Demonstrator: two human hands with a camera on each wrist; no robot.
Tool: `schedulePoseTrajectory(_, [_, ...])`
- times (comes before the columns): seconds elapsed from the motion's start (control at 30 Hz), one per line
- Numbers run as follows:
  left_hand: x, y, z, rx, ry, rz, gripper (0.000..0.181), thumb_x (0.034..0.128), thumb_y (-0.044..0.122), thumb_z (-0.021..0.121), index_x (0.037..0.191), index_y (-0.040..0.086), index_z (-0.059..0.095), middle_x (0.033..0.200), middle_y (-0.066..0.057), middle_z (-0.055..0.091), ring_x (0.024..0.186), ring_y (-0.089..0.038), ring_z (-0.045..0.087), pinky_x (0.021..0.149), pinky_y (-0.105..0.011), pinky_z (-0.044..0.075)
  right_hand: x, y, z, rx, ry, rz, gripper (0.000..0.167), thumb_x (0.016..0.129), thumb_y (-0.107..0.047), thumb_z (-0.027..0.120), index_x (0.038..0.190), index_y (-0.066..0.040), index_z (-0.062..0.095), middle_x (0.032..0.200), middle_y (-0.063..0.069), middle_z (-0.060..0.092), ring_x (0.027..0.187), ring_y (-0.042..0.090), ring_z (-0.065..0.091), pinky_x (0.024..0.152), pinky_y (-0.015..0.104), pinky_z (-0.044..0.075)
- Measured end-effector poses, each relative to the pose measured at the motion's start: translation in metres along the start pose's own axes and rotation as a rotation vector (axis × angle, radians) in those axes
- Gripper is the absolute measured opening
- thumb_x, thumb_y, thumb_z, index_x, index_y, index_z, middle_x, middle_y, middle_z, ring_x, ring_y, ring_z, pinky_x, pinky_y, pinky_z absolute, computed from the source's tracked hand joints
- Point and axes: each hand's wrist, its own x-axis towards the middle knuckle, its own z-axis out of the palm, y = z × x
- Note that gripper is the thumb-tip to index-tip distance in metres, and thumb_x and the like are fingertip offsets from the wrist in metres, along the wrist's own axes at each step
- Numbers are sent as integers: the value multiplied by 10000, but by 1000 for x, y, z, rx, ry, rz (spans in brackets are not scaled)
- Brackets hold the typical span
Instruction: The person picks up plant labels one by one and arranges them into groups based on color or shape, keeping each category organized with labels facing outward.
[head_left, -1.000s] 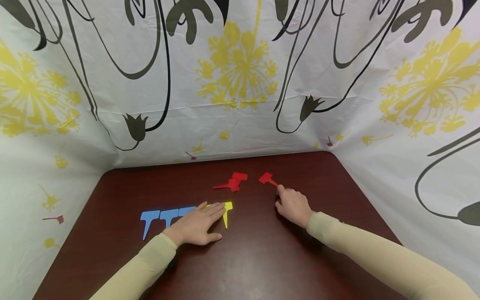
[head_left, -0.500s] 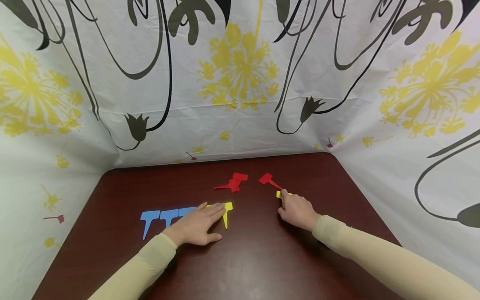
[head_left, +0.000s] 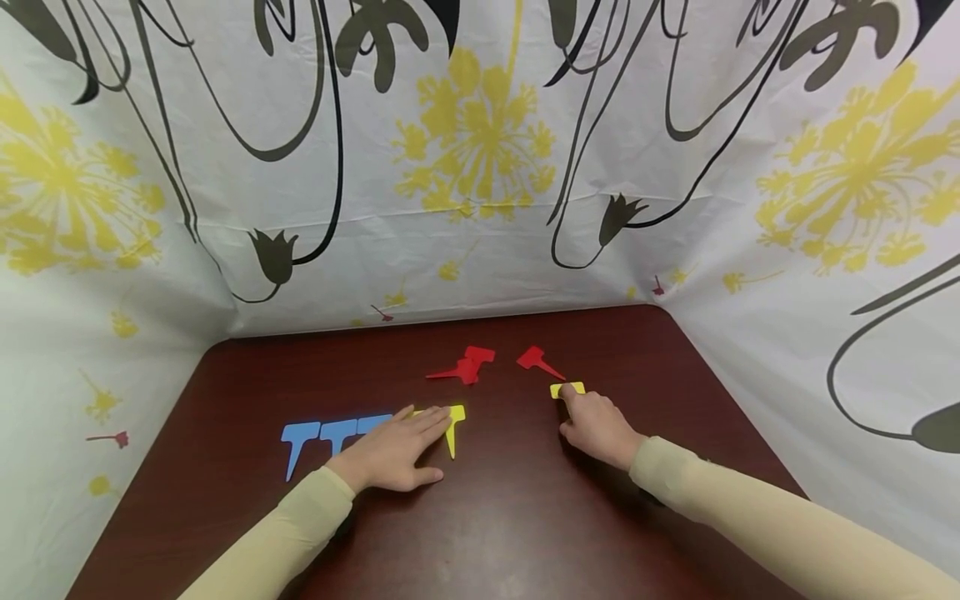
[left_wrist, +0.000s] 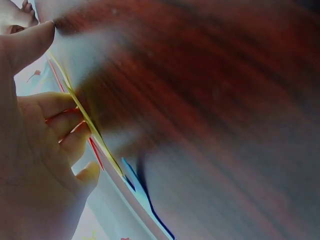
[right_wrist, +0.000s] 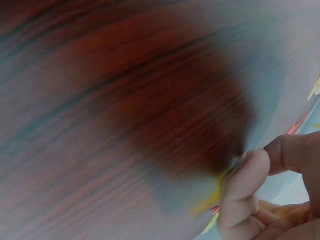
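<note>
My left hand (head_left: 397,448) lies with fingers outstretched over a row of flat T-shaped plant labels. A yellow plant label (head_left: 453,423) shows past its fingertips, and the edge of another yellow one peeks out behind the fingers. Three blue plant labels (head_left: 339,428) line up to the left, the nearest partly under the hand. To the right, my right hand (head_left: 597,426) pinches a yellow plant label (head_left: 557,391) between thumb and index finger; its stem is hidden in the head view. In the right wrist view, the thumb (right_wrist: 248,175) and index fingertip meet beside this label (right_wrist: 209,201).
Two red plant labels (head_left: 459,370) overlap toward the back of the dark wooden table (head_left: 480,533). A single red plant label (head_left: 534,358) lies just beyond the right hand. Patterned white fabric (head_left: 480,275) encloses the table's back and sides.
The right hand has drawn slightly toward me and right, away from the single red plant label. The yellow plant label's head has come into sight at its fingertips. The left hand has stayed put.
</note>
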Motion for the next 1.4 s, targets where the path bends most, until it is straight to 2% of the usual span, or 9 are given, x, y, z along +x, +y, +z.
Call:
schedulePoseTrajectory(0.23, [0, 0, -1, -4, -11, -6, 875, 918, 635, 545, 1606, 162, 282, 1654, -6, 246, 1513, -198, 219, 1212, -520, 140, 2, 0, -2, 8, 49, -66, 318, 855, -102, 743, 1132, 5, 629, 589, -22, 470, 483, 100, 384, 444, 267, 351])
schedulePoseTrajectory(0.33, [-1, -1, -1, 0, -11, -8, 876, 917, 638, 542, 1606, 164, 283, 1654, -4, 247, 1513, -199, 220, 1212, -518, 139, 4, -1, -3, 9, 47, -98, 232, 850, -86, 742, 1058, -2, 685, 600, -16, 523, 482, 86, 374, 455, 263, 369])
schedulePoseTrajectory(0.5, [0, 0, -1, -6, -13, -5, 872, 920, 633, 543, 1604, 156, 287, 1650, -11, 258, 1511, -200, 228, 1212, -519, 140, 4, 0, 1, 12, 63, -140, 201, 841, -69, 740, 1039, -39, 758, 863, 27, 707, 546, 74, 452, 568, 260, 461])
schedulePoseTrajectory(0.57, [0, 0, -1, -13, -16, -3, 869, 922, 629, 545, 1603, 154, 288, 1649, -11, 261, 1510, -197, 228, 1212, -516, 138, 3, 2, 3, 2, 79, -147, 205, 851, -100, 731, 1045, -42, 759, 866, 20, 703, 550, 73, 456, 565, 265, 463])
schedulePoseTrajectory(0.7, [0, 0, -1, -15, -21, -1, 868, 925, 630, 541, 1604, 155, 284, 1650, -10, 258, 1511, -193, 224, 1213, -512, 136, -1, 3, 7, -53, 110, -178, 225, 851, -190, 750, 1021, -43, 753, 740, -27, 587, 509, 73, 427, 495, 262, 417])
schedulePoseTrajectory(0.87, [-1, 0, -2, -10, -18, -5, 870, 923, 634, 541, 1602, 150, 290, 1648, -11, 262, 1509, -198, 232, 1211, -518, 144, -4, 0, 11, -132, 140, -219, 194, 817, -100, 736, 994, -24, 760, 721, -14, 536, 508, 73, 414, 464, 248, 398])
schedulePoseTrajectory(1.1, [0, 0, -1, -9, -10, -10, 883, 913, 641, 551, 1605, 162, 285, 1650, -8, 257, 1511, -204, 227, 1210, -519, 150, -5, -4, 12, -158, 168, -204, 167, 784, 24, 693, 933, -37, 736, 688, 8, 542, 513, 103, 435, 449, 275, 388])
schedulePoseTrajectory(1.3, [1, 0, -1, -12, -13, -4, 882, 913, 646, 546, 1605, 167, 285, 1651, -6, 254, 1512, -196, 221, 1210, -519, 147, -8, -1, 10, -153, 176, -127, 216, 807, -103, 749, 996, -40, 664, 714, 15, 517, 521, 123, 453, 441, 303, 407])
schedulePoseTrajectory(1.4, [0, 0, -2, -12, -13, -4, 883, 913, 645, 546, 1605, 164, 284, 1650, -6, 256, 1512, -194, 222, 1211, -518, 145, -8, 0, 10, -154, 161, -130, 237, 825, -113, 744, 1024, -41, 638, 709, 11, 510, 521, 122, 463, 438, 300, 412])
